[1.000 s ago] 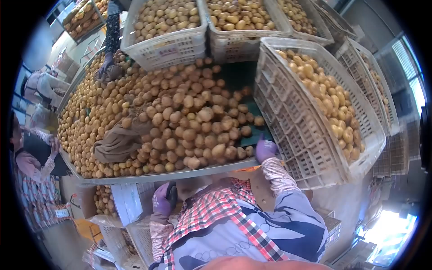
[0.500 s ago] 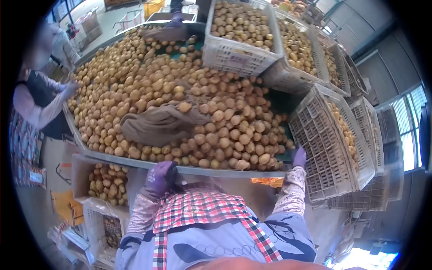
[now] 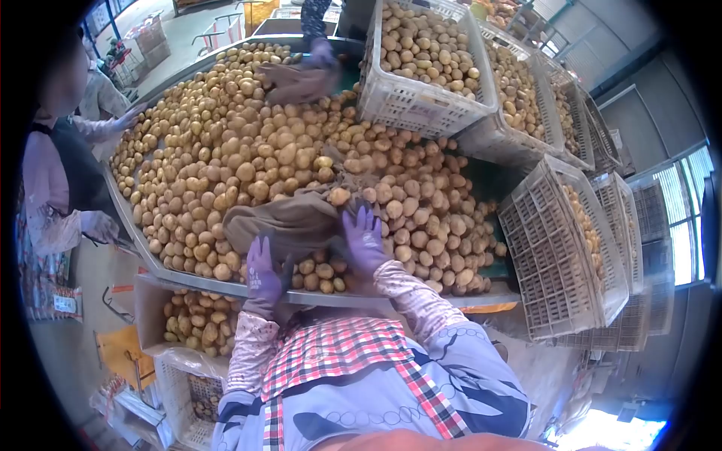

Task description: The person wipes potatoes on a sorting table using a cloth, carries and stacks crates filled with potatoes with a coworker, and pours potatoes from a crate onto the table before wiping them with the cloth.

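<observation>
A brown cloth (image 3: 282, 222) lies crumpled on a wide heap of round tan produce (image 3: 256, 131) that looks like potatoes. My left hand (image 3: 263, 272), in a purple glove, is at the table's near rim just below the cloth's left part, fingers stretched upward. My right hand (image 3: 365, 242), gloved the same way, has its fingers spread at the cloth's right end and seems to touch it. Between my hands a few of the round pieces (image 3: 320, 272) show under the cloth's lower edge. One single piece (image 3: 339, 196) rests on the cloth's upper right.
A metal rim (image 3: 338, 299) edges the table. White crates of produce (image 3: 425, 101) stand at the back right, and a tilted crate (image 3: 553, 248) is at the right. Across the table a co-worker's gloved hand (image 3: 322, 54) holds another brown cloth (image 3: 301, 81). Another person (image 3: 56, 173) stands at the left.
My right hand has moved from the rim near the right crate leftward onto the cloth's right end. My left hand has opened from a curled shape and risen slightly. The co-worker's cloth has shifted right.
</observation>
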`<control>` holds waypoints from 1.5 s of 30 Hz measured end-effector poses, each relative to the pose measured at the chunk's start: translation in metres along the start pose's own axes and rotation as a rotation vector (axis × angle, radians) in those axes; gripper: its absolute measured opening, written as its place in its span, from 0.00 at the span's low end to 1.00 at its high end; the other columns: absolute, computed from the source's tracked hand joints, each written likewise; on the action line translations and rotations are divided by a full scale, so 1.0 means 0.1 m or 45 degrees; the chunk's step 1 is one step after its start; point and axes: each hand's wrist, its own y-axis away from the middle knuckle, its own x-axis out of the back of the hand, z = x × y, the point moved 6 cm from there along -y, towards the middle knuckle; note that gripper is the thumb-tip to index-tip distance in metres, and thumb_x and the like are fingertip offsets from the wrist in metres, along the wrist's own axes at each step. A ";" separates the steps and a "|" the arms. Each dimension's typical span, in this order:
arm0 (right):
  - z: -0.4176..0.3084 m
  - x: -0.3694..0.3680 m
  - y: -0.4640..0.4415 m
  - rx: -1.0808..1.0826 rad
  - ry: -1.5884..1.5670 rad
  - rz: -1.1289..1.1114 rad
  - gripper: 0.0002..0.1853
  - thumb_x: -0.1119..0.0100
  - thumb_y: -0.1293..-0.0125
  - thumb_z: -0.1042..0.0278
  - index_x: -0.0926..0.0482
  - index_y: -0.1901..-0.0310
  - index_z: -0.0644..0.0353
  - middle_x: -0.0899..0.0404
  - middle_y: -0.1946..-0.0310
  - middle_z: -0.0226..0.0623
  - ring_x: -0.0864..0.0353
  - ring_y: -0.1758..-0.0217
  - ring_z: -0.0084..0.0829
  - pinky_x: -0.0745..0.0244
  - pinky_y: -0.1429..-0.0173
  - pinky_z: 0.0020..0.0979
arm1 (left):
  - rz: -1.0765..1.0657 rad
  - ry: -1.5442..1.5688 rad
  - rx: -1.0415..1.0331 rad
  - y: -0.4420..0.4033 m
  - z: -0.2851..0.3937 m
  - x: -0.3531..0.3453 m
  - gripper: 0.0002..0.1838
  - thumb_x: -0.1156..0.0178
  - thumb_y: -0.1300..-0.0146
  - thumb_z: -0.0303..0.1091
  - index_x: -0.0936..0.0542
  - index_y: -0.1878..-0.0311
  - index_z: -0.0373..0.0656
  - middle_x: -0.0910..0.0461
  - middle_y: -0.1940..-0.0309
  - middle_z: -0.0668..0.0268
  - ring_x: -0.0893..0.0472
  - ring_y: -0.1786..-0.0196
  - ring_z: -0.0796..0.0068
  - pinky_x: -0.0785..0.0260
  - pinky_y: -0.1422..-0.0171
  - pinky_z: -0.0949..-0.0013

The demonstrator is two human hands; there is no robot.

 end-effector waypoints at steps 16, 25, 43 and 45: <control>-0.05 0.04 -2.22 0.198 -0.321 0.100 0.20 0.57 0.33 0.64 0.28 0.40 0.49 0.38 0.34 0.49 0.45 0.28 0.50 0.55 0.29 0.63 | 0.069 -0.188 0.188 -1.06 -0.74 -0.53 0.23 0.31 0.52 0.44 0.23 0.57 0.39 0.21 0.63 0.54 0.22 0.60 0.54 0.31 0.54 0.58; 0.22 0.17 -0.63 0.408 -0.547 0.078 0.13 0.54 0.37 0.68 0.21 0.53 0.53 0.31 0.38 0.40 0.39 0.30 0.49 0.53 0.29 0.59 | -0.218 -0.041 0.098 0.04 -0.16 -0.04 0.13 0.30 0.57 0.40 0.20 0.70 0.44 0.22 0.77 0.58 0.22 0.68 0.53 0.31 0.63 0.56; 0.13 4.56 -0.81 1.060 -1.443 1.526 0.13 0.38 0.48 0.85 0.26 0.62 0.64 0.26 0.66 0.35 0.26 0.63 0.26 0.27 0.60 0.27 | 1.033 0.348 -0.359 -1.31 0.76 2.85 0.14 0.32 0.44 0.23 0.21 0.54 0.36 0.18 0.62 0.67 0.22 0.61 0.80 0.29 0.53 0.76; 0.01 4.72 -0.83 1.201 -1.433 1.584 0.15 0.34 0.49 0.83 0.24 0.58 0.65 0.20 0.66 0.37 0.20 0.63 0.28 0.23 0.59 0.28 | 1.088 0.609 -0.362 -1.32 0.68 3.02 0.14 0.33 0.43 0.24 0.21 0.54 0.36 0.18 0.62 0.68 0.22 0.61 0.80 0.29 0.53 0.76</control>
